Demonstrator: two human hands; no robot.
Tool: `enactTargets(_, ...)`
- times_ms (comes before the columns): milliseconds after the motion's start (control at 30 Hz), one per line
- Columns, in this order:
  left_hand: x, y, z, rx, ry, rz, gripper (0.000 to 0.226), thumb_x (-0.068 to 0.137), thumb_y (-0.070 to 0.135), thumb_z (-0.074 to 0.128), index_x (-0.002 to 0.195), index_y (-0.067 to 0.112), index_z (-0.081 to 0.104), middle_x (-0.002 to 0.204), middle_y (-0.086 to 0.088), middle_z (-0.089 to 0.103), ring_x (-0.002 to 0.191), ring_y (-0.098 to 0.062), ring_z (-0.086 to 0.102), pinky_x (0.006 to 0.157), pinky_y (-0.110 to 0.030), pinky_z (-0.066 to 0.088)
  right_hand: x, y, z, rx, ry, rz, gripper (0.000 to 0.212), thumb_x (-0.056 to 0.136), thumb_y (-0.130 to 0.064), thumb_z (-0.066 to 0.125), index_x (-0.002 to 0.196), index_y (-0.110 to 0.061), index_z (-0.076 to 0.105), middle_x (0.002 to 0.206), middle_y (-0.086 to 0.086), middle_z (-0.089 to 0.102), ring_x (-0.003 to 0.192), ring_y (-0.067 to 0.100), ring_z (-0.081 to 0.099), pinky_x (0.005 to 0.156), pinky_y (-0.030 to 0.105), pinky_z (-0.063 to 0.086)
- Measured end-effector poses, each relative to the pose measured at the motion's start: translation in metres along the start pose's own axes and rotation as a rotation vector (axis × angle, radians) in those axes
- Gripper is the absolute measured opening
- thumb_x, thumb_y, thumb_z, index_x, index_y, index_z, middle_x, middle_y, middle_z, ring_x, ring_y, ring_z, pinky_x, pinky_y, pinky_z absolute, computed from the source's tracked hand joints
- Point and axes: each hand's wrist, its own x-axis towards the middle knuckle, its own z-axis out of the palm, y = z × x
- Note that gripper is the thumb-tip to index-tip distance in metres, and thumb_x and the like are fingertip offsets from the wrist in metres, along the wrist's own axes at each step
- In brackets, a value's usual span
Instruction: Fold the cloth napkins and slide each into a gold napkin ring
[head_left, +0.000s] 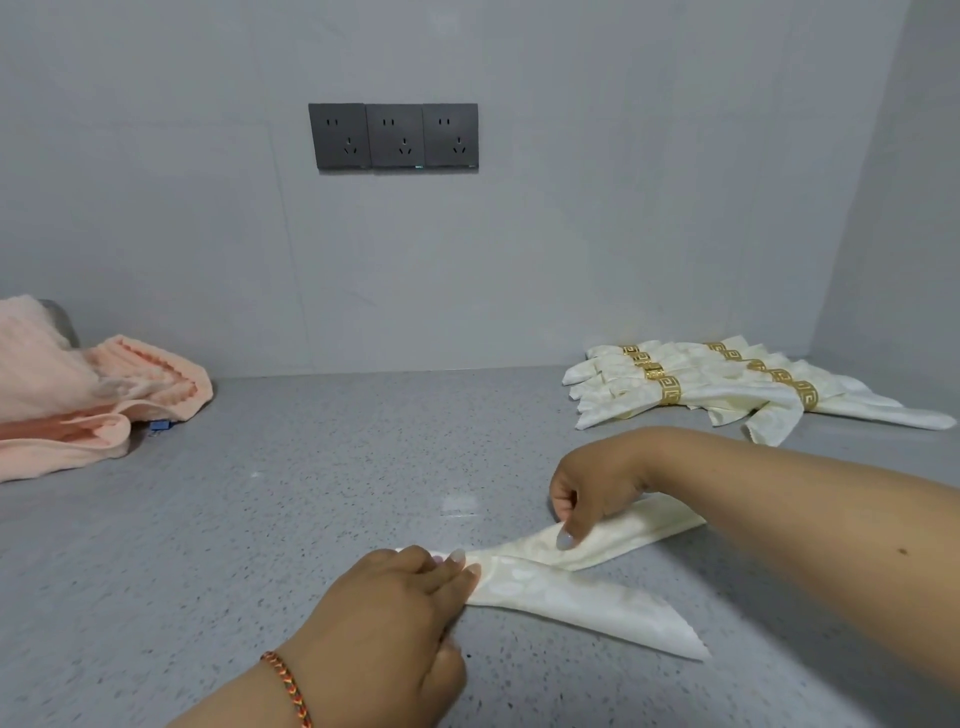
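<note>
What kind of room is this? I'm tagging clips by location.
Probably a kitchen or utility counter: a speckled grey countertop against a plain wall, three wall sockets above it, and a peach towel lying aside.

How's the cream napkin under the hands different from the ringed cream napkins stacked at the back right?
The cream napkin under the hands has no ring; the ringed cream napkins each wear a gold patterned band. The first lies alone near the counter's front, held by both hands; the others overlap in a pile by the wall, untouched. Both share the same cream patterned fabric.
</note>
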Motion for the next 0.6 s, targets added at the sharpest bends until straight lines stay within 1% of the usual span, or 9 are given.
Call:
enactTargets(67,-0.001,0.0,0.0,-0.001,-0.012,0.001,0.059,0.06,0.041,0.042,0.107,0.026,0.075,0.103,0.014,0.073,0.083,-0.001,0.067,0.071,-0.013,0.05,-0.002,-0.002,-0.001,0.005,0.035,-0.012,0.02,0.083,-0.032,0.072,0.08,-0.024,0.055,0.077,-0.011,0.051,0.071,0.008,0.045,0.064,0.022,0.035)
enactTargets(167,-0.001,-0.001,0.0,0.003,-0.036,0.002,0.059,0.061,0.041,0.044,0.109,0.025,0.074,0.107,0.014,0.072,0.084,-0.002,0.066,0.071,-0.014,0.052,-0.008,-0.007,-0.002,-0.03,0.102,-0.049,0.025,0.082,-0.018,0.072,0.091,-0.019,0.049,0.08,-0.009,0.048,0.071,0.011,0.043,0.06,0.024,0.034)
enactTargets(233,-0.002,0.0,-0.002,0.006,-0.038,-0.006,0.059,0.062,0.041,0.044,0.109,0.023,0.074,0.106,0.013,0.073,0.085,-0.003,0.067,0.07,-0.015,0.053,-0.013,-0.013,-0.004,-0.109,0.128,-0.088,0.016,0.084,-0.009,0.065,0.087,-0.019,0.053,0.078,-0.011,0.049,0.068,0.008,0.043,0.058,0.019,0.034)
enactTargets(300,-0.002,0.0,-0.003,0.003,-0.047,-0.016,0.058,0.062,0.041,0.044,0.109,0.023,0.074,0.105,0.013,0.073,0.085,-0.003,0.067,0.07,-0.015,0.053,-0.018,-0.021,-0.006,-0.193,0.123,-0.092,0.018,0.086,-0.003,0.057,0.083,-0.019,0.064,0.08,-0.013,0.054,0.07,0.006,0.046,0.058,0.016,0.036)
enactTargets(333,-0.002,0.0,-0.003,0.004,-0.058,-0.019,0.058,0.063,0.042,0.044,0.109,0.024,0.074,0.105,0.013,0.073,0.085,-0.003,0.067,0.071,-0.015,0.053,-0.021,-0.025,-0.007,-0.232,0.11,-0.085,0.023,0.088,-0.002,0.053,0.086,-0.018,0.069,0.087,-0.011,0.058,0.075,0.008,0.048,0.062,0.016,0.038)
enactTargets(400,-0.003,0.001,-0.004,0.013,-0.086,-0.019,0.058,0.063,0.042,0.043,0.109,0.025,0.074,0.104,0.014,0.073,0.084,-0.002,0.066,0.071,-0.015,0.051,-0.026,-0.032,-0.012,-0.292,0.062,-0.061,0.034,0.092,-0.001,0.044,0.101,-0.016,0.073,0.101,-0.007,0.056,0.087,0.013,0.05,0.068,0.017,0.039)
enactTargets(500,-0.003,0.002,-0.008,0.01,-0.119,-0.046,0.058,0.063,0.043,0.041,0.107,0.027,0.075,0.101,0.016,0.073,0.082,0.0,0.065,0.069,-0.012,0.049,-0.03,-0.035,-0.022,-0.326,-0.101,-0.022,0.047,0.094,0.004,0.036,0.123,-0.02,0.064,0.103,-0.007,0.052,0.094,0.015,0.05,0.066,0.012,0.037)
enactTargets(567,-0.002,0.003,-0.014,0.027,-0.108,-0.063,0.062,0.069,0.041,0.034,0.118,0.027,0.069,0.111,0.015,0.071,0.089,-0.002,0.063,0.073,-0.015,0.049,-0.031,-0.035,-0.027,-0.334,-0.192,-0.02,0.05,0.093,0.007,0.041,0.13,-0.02,0.059,0.098,-0.009,0.055,0.087,0.01,0.052,0.065,0.009,0.036)
enactTargets(600,-0.001,0.002,-0.016,0.042,-0.103,-0.065,0.07,0.072,0.041,0.025,0.131,0.026,0.059,0.125,0.013,0.065,0.101,-0.006,0.059,0.082,-0.02,0.047,-0.031,-0.035,-0.028,-0.35,-0.213,-0.031,0.048,0.092,0.007,0.047,0.131,-0.019,0.058,0.099,-0.007,0.056,0.084,0.006,0.052,0.064,0.008,0.036)
